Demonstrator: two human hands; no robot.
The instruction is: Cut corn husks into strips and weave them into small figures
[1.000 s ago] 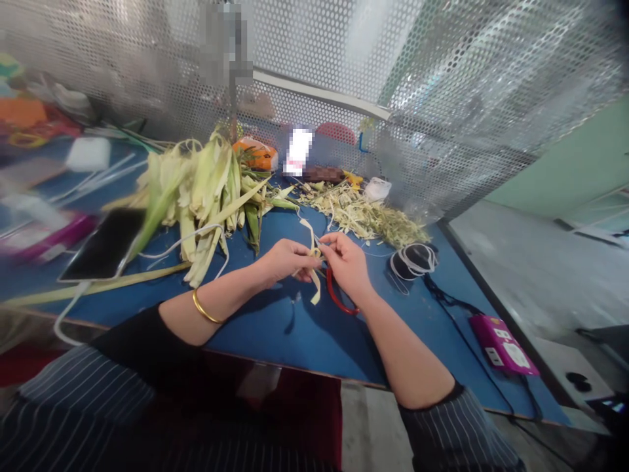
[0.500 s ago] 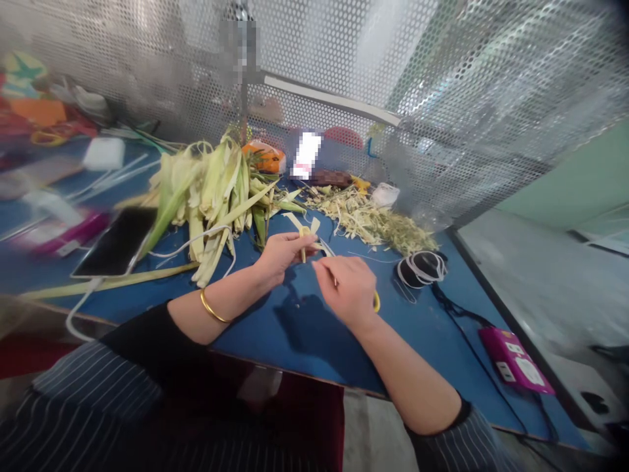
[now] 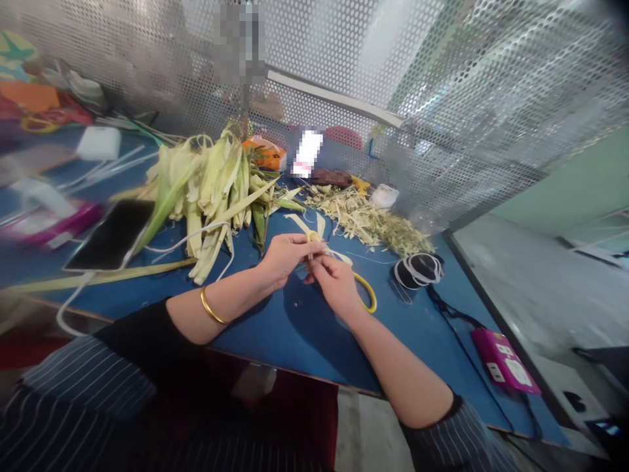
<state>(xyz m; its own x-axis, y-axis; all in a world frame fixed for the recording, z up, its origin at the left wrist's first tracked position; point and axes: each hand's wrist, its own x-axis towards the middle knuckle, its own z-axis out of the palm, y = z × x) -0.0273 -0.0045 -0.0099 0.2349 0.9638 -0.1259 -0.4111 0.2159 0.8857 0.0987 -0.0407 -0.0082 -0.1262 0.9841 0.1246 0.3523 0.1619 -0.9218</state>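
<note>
My left hand (image 3: 287, 259), with a gold bangle on its wrist, pinches a small folded piece of pale corn husk (image 3: 314, 236) whose loose ends stick up and out. My right hand (image 3: 334, 282) meets it, thumb and fingers closed on the lower part of the same husk piece. Beside my right hand shows the yellow handle loop of a pair of scissors (image 3: 372, 295); the rest is mostly hidden, and I cannot tell whether they lie on the blue table (image 3: 314, 341) or touch the hand. Left of my hands lies a large bundle of corn husks (image 3: 213, 180).
Shredded husk (image 3: 373, 219) is heaped behind my hands. A black spool with white cord (image 3: 417, 270) and a magenta power strip (image 3: 506, 360) are at the right. A charging phone (image 3: 111, 236) lies left. Perforated metal mesh (image 3: 339, 46) stands along the back.
My right hand has come off the scissors and moved in to the husk piece, its fingers now pinching it. More of the yellow scissor handle shows. My left hand still holds the husk.
</note>
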